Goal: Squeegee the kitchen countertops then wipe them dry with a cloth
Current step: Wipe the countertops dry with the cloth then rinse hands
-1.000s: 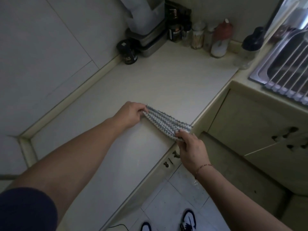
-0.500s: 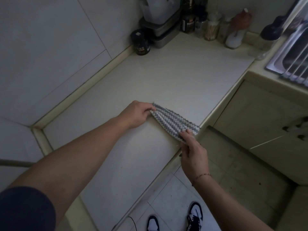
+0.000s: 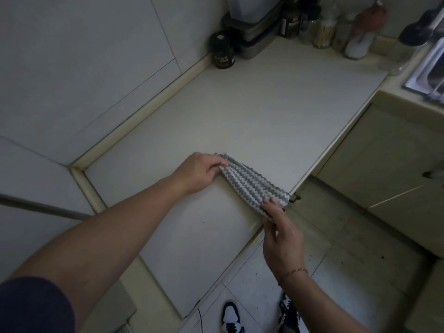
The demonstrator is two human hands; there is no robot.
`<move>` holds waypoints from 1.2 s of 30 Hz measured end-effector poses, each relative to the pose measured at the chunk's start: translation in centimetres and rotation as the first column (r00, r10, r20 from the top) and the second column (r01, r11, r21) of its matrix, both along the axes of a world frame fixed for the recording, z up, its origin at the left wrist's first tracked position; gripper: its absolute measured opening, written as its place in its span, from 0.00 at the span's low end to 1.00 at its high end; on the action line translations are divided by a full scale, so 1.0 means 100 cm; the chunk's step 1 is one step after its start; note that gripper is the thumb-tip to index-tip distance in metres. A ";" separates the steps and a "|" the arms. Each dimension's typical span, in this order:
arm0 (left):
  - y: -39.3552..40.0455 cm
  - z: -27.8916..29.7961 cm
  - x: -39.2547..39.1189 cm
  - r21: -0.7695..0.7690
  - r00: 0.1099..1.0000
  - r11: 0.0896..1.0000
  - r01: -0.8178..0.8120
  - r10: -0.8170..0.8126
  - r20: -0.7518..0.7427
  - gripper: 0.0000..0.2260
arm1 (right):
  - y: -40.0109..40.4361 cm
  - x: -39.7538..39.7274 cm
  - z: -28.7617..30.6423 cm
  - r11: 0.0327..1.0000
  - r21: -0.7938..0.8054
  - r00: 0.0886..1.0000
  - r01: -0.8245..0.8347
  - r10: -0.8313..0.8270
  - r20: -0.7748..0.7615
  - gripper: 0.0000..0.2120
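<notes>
A grey and white zigzag-striped cloth (image 3: 252,182) lies stretched across the pale countertop (image 3: 252,111) near its front edge. My left hand (image 3: 199,171) pinches the cloth's far left end. My right hand (image 3: 280,234) pinches its near right end at the counter's edge, fingers on top of the fabric. The cloth is folded into a narrow band between the two hands. No squeegee is in view.
A dark jar (image 3: 223,50), stacked metal trays (image 3: 252,42) and several bottles and jars (image 3: 324,32) stand along the back wall. The sink (image 3: 427,75) is at the far right. Cabinet doors (image 3: 374,164) sit below it. My shoes (image 3: 231,316) stand on the tiled floor.
Both hands keep hold of the cloth's ends; the cloth has spread a little wider on the counter. The camera has tilted down and left, showing more floor and shoes.
</notes>
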State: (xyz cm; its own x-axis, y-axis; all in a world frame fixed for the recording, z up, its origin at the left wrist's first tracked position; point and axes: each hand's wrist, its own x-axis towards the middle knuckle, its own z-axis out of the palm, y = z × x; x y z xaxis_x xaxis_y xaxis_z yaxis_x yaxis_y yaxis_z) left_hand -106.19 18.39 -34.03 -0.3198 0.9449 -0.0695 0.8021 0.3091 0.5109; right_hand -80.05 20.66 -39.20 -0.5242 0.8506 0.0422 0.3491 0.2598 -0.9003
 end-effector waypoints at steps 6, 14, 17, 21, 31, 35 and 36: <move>-0.037 0.000 0.001 0.005 1.000 1.000 -0.011 0.011 0.023 0.15 | -0.035 0.003 0.001 1.000 0.018 1.000 -0.015 0.016 -0.019 0.16; -0.083 -0.006 -0.002 0.044 0.999 0.999 -0.023 0.021 0.046 0.13 | -0.075 0.004 0.000 0.997 0.069 0.999 -0.030 0.031 -0.011 0.16; -0.096 -0.006 -0.001 0.095 0.997 0.995 -0.012 0.005 0.074 0.12 | -0.089 0.005 0.001 0.997 0.072 0.999 -0.027 0.028 -0.017 0.16; -0.112 -0.008 -0.003 0.119 0.997 0.993 0.003 -0.012 0.078 0.12 | -0.105 0.007 0.001 0.996 0.082 0.999 -0.039 0.040 -0.020 0.17; -0.151 -0.010 -0.010 0.171 0.995 0.981 0.094 -0.089 -0.036 0.12 | -0.131 0.008 -0.003 0.957 0.275 0.993 -0.090 0.107 -0.045 0.16; -0.172 -0.014 -0.010 0.265 0.994 0.959 0.102 -0.091 -0.054 0.12 | -0.138 0.005 -0.008 0.908 0.380 0.982 -0.177 0.189 0.005 0.15; -0.178 -0.015 -0.010 0.286 0.994 0.953 0.103 -0.089 -0.062 0.12 | -0.139 0.005 -0.009 0.894 0.404 0.978 -0.196 0.208 0.012 0.14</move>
